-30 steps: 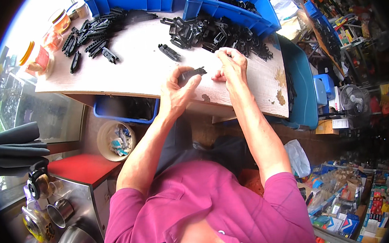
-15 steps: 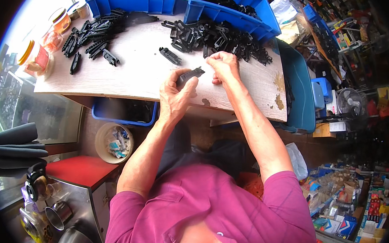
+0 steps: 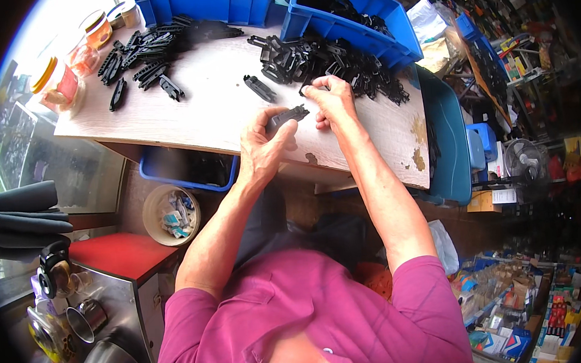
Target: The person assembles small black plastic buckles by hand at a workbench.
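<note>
My left hand (image 3: 260, 143) is closed around a long, narrow black plastic part (image 3: 289, 117), whose notched end sticks out past the thumb toward the right. Thumb and index finger of my right hand (image 3: 332, 100) are pinched together just above the table, near the loose heap. A small dark bit shows at those fingertips, too small to name. Another long black plastic part (image 3: 259, 88) lies alone on the table beyond my left hand. To its right spreads a heap of small black plastic pieces (image 3: 336, 62).
Long black parts (image 3: 151, 52) are piled at the table's far left, beside orange-lidded jars (image 3: 57, 84). Blue bins (image 3: 215, 6) stand along the back; the right one (image 3: 396, 43) holds black pieces. A teal tub (image 3: 447, 135) flanks the table (image 3: 211, 123). Below are a blue tray (image 3: 188, 179) and a waste bucket (image 3: 154, 223).
My right fingertips have shifted slightly left, with a dark bit now showing at them. My left hand keeps its grip on the black part. The whole view has shifted a little.
</note>
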Demonstrator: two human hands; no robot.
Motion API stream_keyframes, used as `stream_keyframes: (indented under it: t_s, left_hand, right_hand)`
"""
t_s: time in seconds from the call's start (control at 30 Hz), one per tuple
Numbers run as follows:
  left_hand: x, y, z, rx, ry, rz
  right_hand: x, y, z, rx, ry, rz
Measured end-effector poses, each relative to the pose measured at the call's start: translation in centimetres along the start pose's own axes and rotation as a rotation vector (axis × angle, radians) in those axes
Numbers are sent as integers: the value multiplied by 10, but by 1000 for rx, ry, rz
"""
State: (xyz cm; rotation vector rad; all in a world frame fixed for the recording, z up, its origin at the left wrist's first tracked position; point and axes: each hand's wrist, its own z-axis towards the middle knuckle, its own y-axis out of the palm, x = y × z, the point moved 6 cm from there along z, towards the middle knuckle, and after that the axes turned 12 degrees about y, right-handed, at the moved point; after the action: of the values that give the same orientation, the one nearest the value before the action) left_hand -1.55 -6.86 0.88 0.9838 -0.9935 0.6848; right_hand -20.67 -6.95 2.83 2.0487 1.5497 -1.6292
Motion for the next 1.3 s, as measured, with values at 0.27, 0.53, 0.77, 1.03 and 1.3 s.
stream_keyframes:
  t_s: [0.27, 0.53, 0.77, 1.03, 1.3]
  left_hand:
    - [4, 2, -1, -30, -81, -65]
    - [1, 1, 0, -32, -58, -66]
    - [0, -1, -1, 5, -22, -61]
    - [0, -4, 1, 20, -18, -72]
    - [-2, -1, 5, 125, -1, -182]
  right_hand:
    - [-6, 3, 0, 22, -60, 8]
    - [-7, 8, 4, 13, -43, -17]
    - [1, 8, 9, -4, 24, 13]
    - [-1, 7, -5, 7, 28, -2]
    - [8, 1, -5, -45, 27, 84]
